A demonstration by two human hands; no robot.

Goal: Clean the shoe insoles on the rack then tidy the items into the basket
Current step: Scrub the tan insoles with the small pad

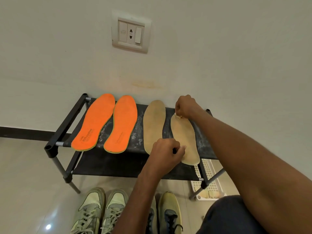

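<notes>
— Insoles first: how many lie on the rack (55,137)?

— Four on its top shelf. Two orange insoles (95,122) lie side by side toward the left end, two tan ones toward the right. The far-right tan insole (184,139) is the one being worked; its heel overhangs the front edge of the shelf. The other tan insole (154,125) lies just beside it.

— And the hands?

— The right hand (185,107) is curled, pinching a small pale cloth (178,116) against the toe end near the back edge. The left hand (164,154) is curled at the heel end by the front edge; it appears to pinch that insole's edge, though the fingertips are partly hidden.

— What could go wrong?

— The insole is light and hangs past the front edge. If the steadying grip slips during a hard wipe, it could slide off onto the shoes (108,211) below. A wide stroke may also nudge the neighbouring tan insole. The dusty shelf fabric could dirty a cleaned underside again.

— Anything else to count?

— One white basket (208,176) on the floor by the rack's right front corner, with something pale inside. Four shoes are at least partly visible in front of the rack.
</notes>
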